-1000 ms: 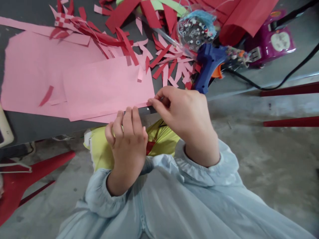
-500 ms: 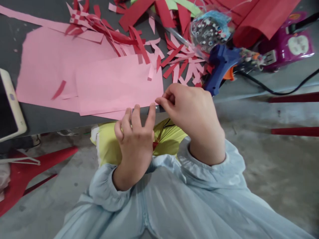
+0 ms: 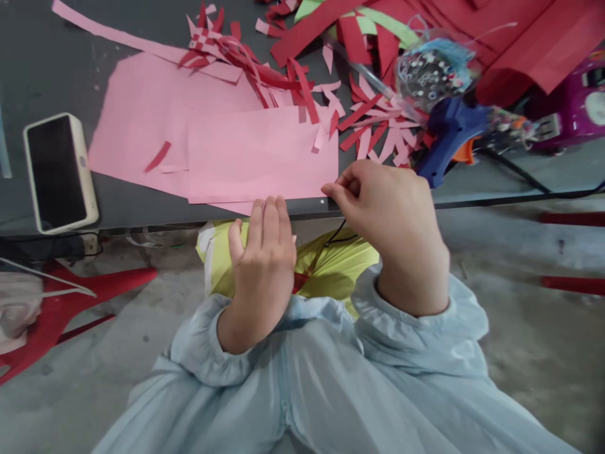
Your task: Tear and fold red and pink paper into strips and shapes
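Observation:
A rectangular sheet of pink paper [image 3: 255, 151] lies along the front edge of the table, over a larger pink sheet [image 3: 137, 126]. A narrow crease or doubled strip runs along its near edge. My left hand [image 3: 265, 252] is open, its fingers straight and side by side, the tips touching the near edge of the paper. At the sheet's near right corner, my right hand [image 3: 390, 214] pinches the paper between thumb and forefinger. Its other fingers are curled and partly hidden. A small red paper scrap [image 3: 157, 156] rests on the larger sheet.
A phone [image 3: 61, 173] lies at the left. Red and pink paper strips [image 3: 378, 126] are scattered behind the sheet. Right of them are a blue glue gun [image 3: 451, 135], a bag of small beads [image 3: 432, 75], red paper [image 3: 534, 38] and a purple object [image 3: 576, 113].
My left fingers, spread before, are now together and flatter at the paper's near edge. My right hand keeps its pinch at the corner. The whole view has shifted, showing more of the phone.

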A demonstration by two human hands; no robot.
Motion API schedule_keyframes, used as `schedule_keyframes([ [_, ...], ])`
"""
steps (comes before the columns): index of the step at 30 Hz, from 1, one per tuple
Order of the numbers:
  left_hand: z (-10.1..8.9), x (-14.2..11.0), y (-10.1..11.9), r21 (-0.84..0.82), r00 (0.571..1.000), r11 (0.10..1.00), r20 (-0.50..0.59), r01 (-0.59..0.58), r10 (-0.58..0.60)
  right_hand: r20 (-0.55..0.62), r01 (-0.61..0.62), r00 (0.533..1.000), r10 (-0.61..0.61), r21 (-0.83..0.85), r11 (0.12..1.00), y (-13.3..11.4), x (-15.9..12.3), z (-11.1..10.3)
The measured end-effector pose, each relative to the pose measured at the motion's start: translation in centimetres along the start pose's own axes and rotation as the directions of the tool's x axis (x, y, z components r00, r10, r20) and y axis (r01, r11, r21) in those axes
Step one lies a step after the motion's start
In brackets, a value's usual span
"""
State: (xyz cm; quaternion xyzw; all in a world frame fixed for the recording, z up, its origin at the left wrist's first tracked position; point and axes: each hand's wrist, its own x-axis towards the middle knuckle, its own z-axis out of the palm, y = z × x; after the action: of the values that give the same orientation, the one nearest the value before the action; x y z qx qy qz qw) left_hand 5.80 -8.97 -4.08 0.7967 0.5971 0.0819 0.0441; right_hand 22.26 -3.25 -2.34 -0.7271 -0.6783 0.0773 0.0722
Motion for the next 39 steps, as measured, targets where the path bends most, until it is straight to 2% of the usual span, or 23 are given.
schedule_keyframes([
  [6, -0.1, -0.5, -2.2, 0.018, 0.997, 0.999, -0.070, 0.037, -0.036, 0.038, -0.029, 0.999, 0.030, -0.028, 0.999, -0.3, 0.1, -0.1],
  [12, -0.5, -0.5, -4.0, 0.033, 0.992, 0.994, -0.074, 0.100, -0.098, -0.005, -0.010, 1.000, 0.010, -0.027, 1.000, -0.1, 0.1, 0.2],
  [23, -1.4, -0.7, -6.0, 0.049, 0.976, 0.978, -0.091, 0.201, -0.196, 0.031, -0.037, 0.999, 0.038, -0.046, 0.998, -0.5, 0.2, -0.1],
  [32, -1.5, -0.9, -6.6, 0.081, 0.974, 0.976, -0.114, 0.203, -0.193, 0.040, -0.052, 0.998, 0.053, -0.026, 0.998, -0.5, 0.4, -0.3],
  [36, -1.4, -1.0, -6.7, 0.078, 0.975, 0.976, -0.113, 0.201, -0.192, -0.031, -0.081, 0.996, 0.079, -0.063, 0.995, -1.2, -0.3, -0.5],
  [39, -1.4, -1.1, -6.7, 0.099, 0.975, 0.974, -0.109, 0.202, -0.191, -0.117, -0.063, 0.992, 0.048, -0.132, 0.989, -3.3, -1.9, -0.3],
])
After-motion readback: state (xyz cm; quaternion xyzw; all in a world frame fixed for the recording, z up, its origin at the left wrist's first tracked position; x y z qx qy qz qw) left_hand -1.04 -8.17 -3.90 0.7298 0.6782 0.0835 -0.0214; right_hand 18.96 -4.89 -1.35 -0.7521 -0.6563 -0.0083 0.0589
